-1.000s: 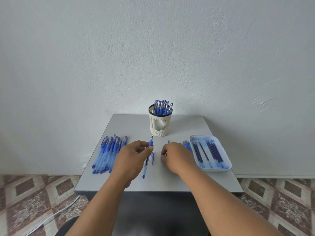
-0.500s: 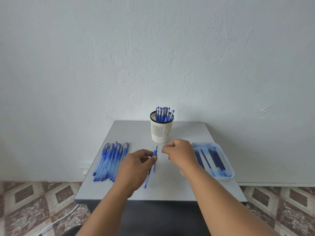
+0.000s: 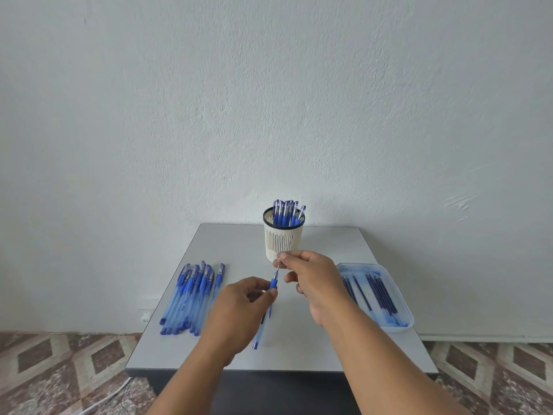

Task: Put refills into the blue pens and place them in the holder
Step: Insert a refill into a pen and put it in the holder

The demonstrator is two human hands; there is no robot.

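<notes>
The left hand (image 3: pixel 239 310) has its fingers curled, and thumb and forefinger pinch a blue pen (image 3: pixel 264 313) at its dark blue grip, the clear barrel slanting down toward the near edge of the counter (image 3: pixel 314 348). The right hand (image 3: pixel 314 278) is curled too, its fingertips pinching a small part at the pen's thin upper tip (image 3: pixel 278 266); what that part is, is too small to tell. Both hands are raised above the middle of the counter, in front of the white slotted holder (image 3: pixel 283 239), which stands near the far edge with several capped blue pens (image 3: pixel 288 214) upright in it. To the left a row of blue pens (image 3: pixel 191 298) lies side by side on the counter. To the right a shallow tray (image 3: pixel 402 322) holds dark blue refills (image 3: pixel 381 293) lying lengthwise. Behind the counter rises a pale wall (image 3: pixel 269 100), and patterned tiles (image 3: pixel 59 369) cover the floor.
</notes>
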